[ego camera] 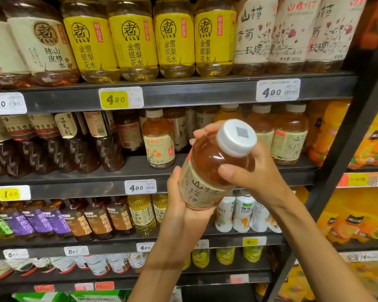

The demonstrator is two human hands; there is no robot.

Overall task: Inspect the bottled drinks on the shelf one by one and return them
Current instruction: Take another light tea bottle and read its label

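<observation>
A shop's drinks aisle, dark metal shelves [183, 92] stacked in tiers, rows of bottled drinks [175, 40] with labels facing out, printed price tags [121, 98] clipped along each shelf edge, packaged orange goods [358, 149] on the neighbouring rack

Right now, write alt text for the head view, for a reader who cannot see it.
Two bare hands hold a tilted bottle of amber drink with a white cap in front of a store shelf: the left hand cradles its base, the right hand grips near the neck. Rows of bottled drinks and price tags fill the shelves behind.
</observation>
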